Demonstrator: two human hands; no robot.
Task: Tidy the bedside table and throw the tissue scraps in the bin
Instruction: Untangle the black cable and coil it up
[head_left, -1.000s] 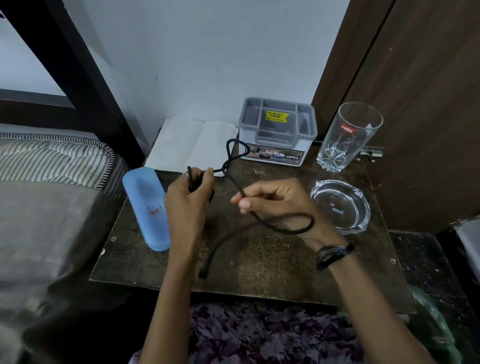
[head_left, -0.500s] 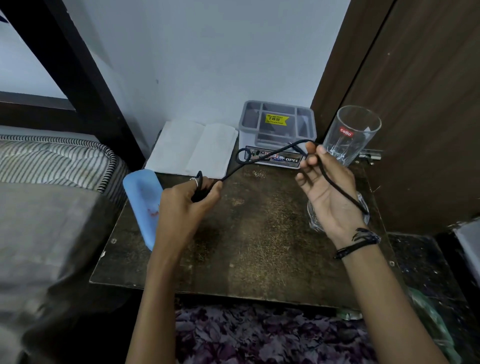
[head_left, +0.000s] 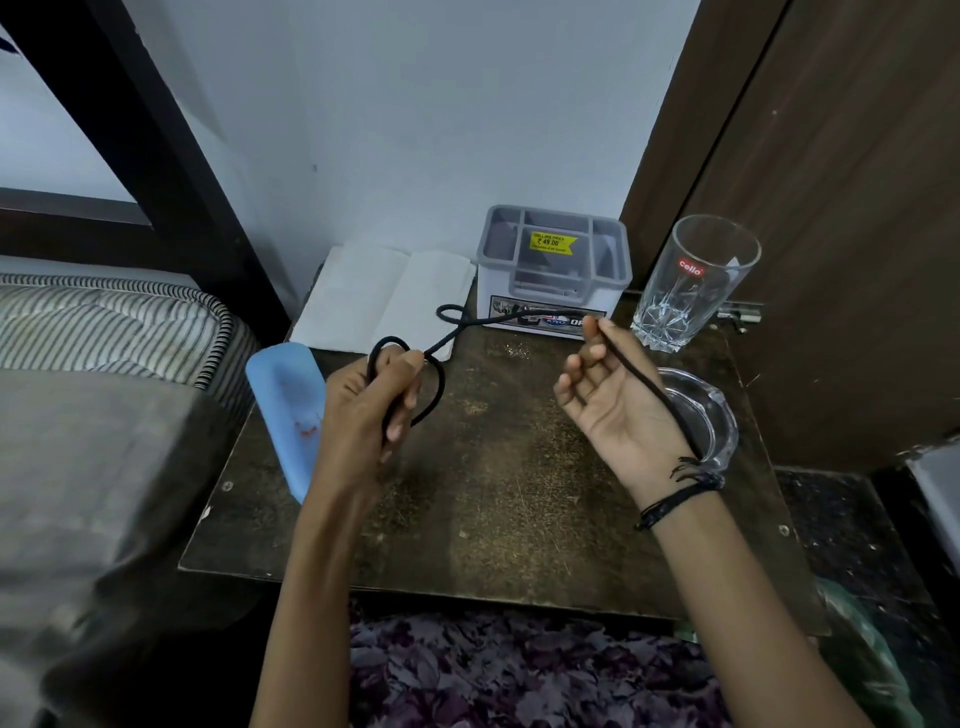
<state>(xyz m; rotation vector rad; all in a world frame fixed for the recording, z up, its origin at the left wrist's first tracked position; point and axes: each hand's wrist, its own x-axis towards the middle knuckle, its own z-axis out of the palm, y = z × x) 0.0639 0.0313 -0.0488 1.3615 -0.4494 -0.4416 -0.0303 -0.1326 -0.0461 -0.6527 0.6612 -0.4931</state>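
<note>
A black cable (head_left: 644, 376) stretches between both my hands above the dark bedside table (head_left: 493, 519). My left hand (head_left: 371, 402) is closed around a small coil of it, with loops sticking out above and to the right of the fingers. My right hand (head_left: 613, 400) is palm up; the cable is pinched at its fingertips and trails over the palm toward the wrist. White tissue paper (head_left: 379, 299) lies flat at the back left of the table.
A grey compartment organiser (head_left: 556, 270) stands at the back, a tall drinking glass (head_left: 696, 283) at the back right, a glass ashtray (head_left: 711, 415) under my right hand. A blue case (head_left: 288, 410) lies on the left edge. The bed (head_left: 104, 364) is to the left.
My left hand has wound another loop of the cable into its coil. My right hand has lifted off the table and turned palm up near the ashtray, drawing the cable taut.
</note>
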